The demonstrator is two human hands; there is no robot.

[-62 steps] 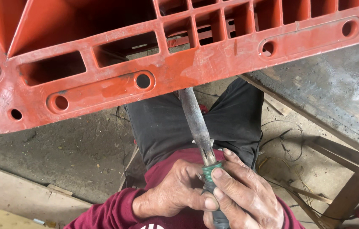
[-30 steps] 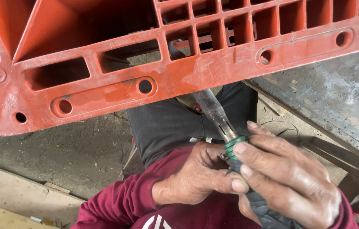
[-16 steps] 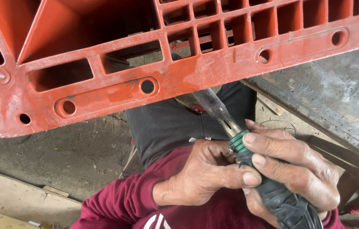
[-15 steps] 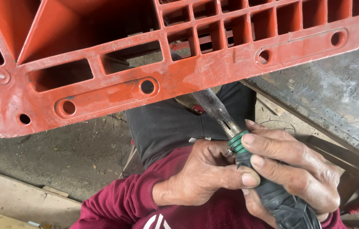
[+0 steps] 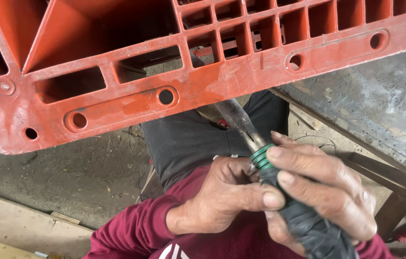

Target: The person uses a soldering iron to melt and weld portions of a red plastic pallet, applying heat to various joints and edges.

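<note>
A worn red plastic pallet [image 5: 222, 81] with slots and round holes fills the upper part of the head view. Below it, my right hand [image 5: 327, 201] grips a tool [image 5: 260, 153] with a black taped handle, a green collar and a dull metal shaft. The shaft points up and left, and its tip goes out of sight behind the pallet's lower edge. My left hand [image 5: 224, 199], in a maroon sleeve, is closed beside the green collar, its thumb pressed against the handle.
My legs in dark trousers [image 5: 188, 144] lie beneath the pallet. A grey concrete floor [image 5: 59, 182] lies at the left, with a pale board [image 5: 11, 230] at the bottom left. A scuffed grey table top [image 5: 380, 115] on a wooden frame stands at the right.
The tool has swung from nearly upright to slanting up-left, and its handle and my right hand have moved right. Both hands have kept hold of it. The pallet has hardly shifted.
</note>
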